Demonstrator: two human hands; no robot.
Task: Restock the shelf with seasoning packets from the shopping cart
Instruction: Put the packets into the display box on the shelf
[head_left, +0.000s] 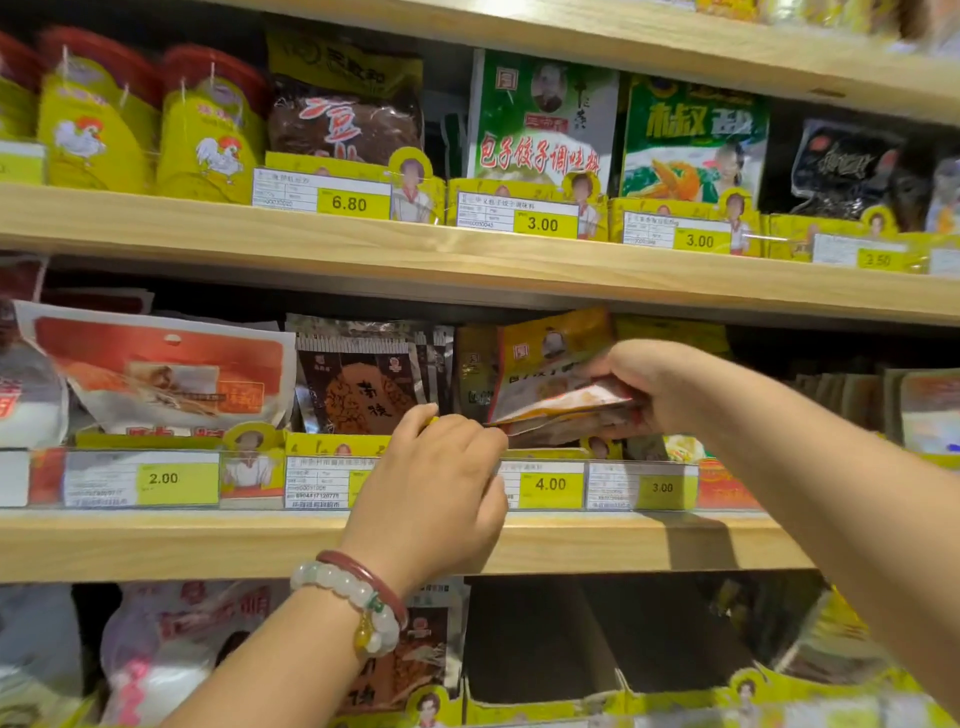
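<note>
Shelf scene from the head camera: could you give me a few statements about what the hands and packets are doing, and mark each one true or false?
1. The right hand holds a bunch of seasoning packets at the middle shelf. True.
2. The left hand is down on the bottom shelf. False: it is at the front edge of the middle shelf, beside the packets.
3. The price tag just below the held packets reads 4.00. True.
4. The left wrist is bare. False: it wears bracelets, one of pale beads and one red.
5. The green packet stands on the upper shelf, above a 3.00 tag. True.
</note>
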